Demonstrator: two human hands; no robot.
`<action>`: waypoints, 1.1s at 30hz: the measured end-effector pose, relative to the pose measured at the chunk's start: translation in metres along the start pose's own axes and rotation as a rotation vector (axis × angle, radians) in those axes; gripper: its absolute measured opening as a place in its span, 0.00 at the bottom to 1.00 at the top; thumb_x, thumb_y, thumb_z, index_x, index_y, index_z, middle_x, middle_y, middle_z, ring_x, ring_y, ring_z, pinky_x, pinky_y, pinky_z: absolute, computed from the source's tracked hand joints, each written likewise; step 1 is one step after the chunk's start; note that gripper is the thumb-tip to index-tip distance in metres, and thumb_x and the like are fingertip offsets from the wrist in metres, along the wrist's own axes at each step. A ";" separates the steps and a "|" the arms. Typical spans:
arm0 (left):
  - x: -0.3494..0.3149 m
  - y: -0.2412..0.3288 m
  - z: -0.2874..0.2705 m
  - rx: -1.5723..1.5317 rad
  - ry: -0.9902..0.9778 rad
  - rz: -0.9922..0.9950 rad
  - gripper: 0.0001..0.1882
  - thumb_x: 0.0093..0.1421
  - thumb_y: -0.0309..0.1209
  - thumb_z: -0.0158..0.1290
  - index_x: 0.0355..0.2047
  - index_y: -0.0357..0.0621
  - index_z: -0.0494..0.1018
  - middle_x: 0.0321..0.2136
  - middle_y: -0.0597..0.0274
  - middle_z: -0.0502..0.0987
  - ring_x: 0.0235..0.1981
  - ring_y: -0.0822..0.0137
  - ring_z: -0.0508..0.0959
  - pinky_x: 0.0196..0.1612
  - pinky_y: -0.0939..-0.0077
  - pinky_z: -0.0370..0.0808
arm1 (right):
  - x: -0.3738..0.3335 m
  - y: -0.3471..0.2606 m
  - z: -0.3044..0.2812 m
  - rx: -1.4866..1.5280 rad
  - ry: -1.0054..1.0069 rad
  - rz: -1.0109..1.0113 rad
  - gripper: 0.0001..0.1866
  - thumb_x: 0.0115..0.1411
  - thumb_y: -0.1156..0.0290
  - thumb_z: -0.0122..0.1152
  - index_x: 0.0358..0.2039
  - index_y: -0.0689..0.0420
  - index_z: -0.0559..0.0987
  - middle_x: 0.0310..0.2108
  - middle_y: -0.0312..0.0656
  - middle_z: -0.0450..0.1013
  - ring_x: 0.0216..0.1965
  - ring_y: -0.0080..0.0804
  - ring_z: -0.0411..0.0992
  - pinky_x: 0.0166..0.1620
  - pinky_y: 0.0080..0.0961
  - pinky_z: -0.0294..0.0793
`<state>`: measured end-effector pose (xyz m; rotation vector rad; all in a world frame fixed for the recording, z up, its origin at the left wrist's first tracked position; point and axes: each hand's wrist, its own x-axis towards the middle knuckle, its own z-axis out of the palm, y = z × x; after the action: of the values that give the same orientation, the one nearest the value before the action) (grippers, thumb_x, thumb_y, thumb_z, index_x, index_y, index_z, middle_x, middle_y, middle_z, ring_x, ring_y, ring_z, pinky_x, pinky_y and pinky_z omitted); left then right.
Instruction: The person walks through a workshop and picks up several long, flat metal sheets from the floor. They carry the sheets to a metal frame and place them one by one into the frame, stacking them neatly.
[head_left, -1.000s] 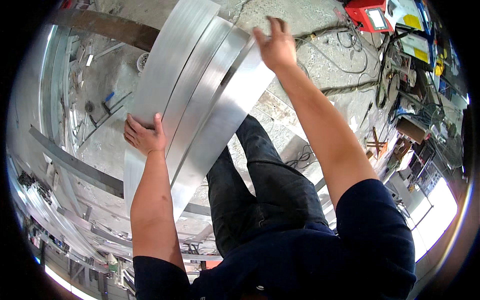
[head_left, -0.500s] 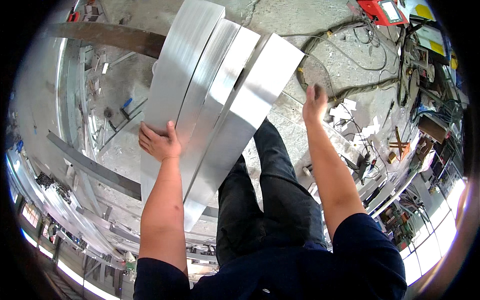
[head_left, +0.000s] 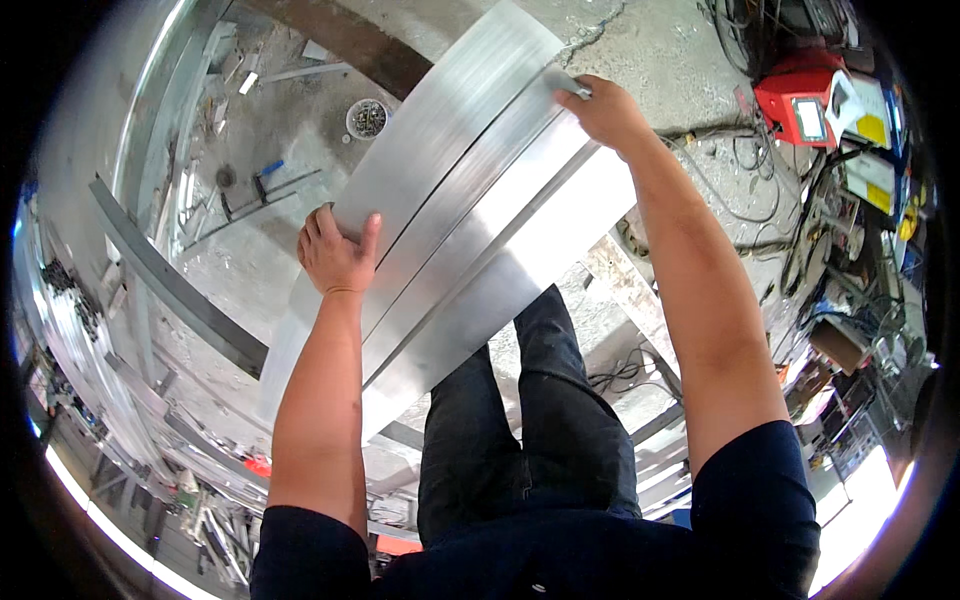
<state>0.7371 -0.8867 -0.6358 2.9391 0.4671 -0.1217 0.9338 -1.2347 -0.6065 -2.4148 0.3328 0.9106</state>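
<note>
Several long, silvery metal bars (head_left: 480, 165) lie side by side, slanting from the lower left to the upper right in front of my legs. My left hand (head_left: 338, 252) is on the outer left bar (head_left: 425, 150), its fingers bent over the outer edge and its thumb on the top face. At the far end of the narrower bar (head_left: 540, 105) beside it, my right hand (head_left: 605, 112) is closed, thumb and fingers about the end corner. Part of that grip is hidden behind the hand. Dark gaps run between the bars.
Brown and grey beams (head_left: 350, 40) cross beneath the bars. A white bucket of small parts (head_left: 367, 119) and a blue-handled clamp (head_left: 268, 172) are on the floor at left. A red machine (head_left: 800, 108), cables and clutter stand at right.
My right hand has come from the open space at right onto the bar's far end and closed there. My left hand stays on the outer bar; the view has turned and shifted.
</note>
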 end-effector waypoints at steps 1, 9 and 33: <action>-0.001 -0.002 0.001 -0.019 -0.022 -0.010 0.40 0.52 0.66 0.48 0.49 0.42 0.65 0.46 0.50 0.70 0.49 0.47 0.68 0.54 0.52 0.62 | 0.002 -0.001 -0.001 0.034 0.005 0.018 0.35 0.58 0.46 0.57 0.58 0.57 0.68 0.42 0.49 0.76 0.46 0.42 0.74 0.49 0.37 0.72; 0.004 0.000 -0.001 -0.054 0.008 0.041 0.39 0.52 0.63 0.50 0.48 0.40 0.66 0.42 0.50 0.72 0.44 0.48 0.72 0.47 0.53 0.66 | -0.014 0.018 0.004 -0.050 0.169 -0.033 0.33 0.57 0.48 0.58 0.51 0.65 0.74 0.42 0.55 0.76 0.44 0.48 0.75 0.48 0.36 0.71; 0.002 -0.002 0.001 0.020 -0.025 0.045 0.39 0.53 0.65 0.48 0.49 0.41 0.65 0.43 0.51 0.71 0.45 0.47 0.71 0.47 0.52 0.66 | -0.008 -0.007 -0.008 -0.131 0.107 -0.139 0.33 0.58 0.43 0.56 0.52 0.60 0.73 0.42 0.54 0.75 0.46 0.48 0.74 0.49 0.37 0.72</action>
<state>0.7386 -0.8844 -0.6376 2.9619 0.3982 -0.1576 0.9344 -1.2330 -0.5935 -2.5763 0.1457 0.7655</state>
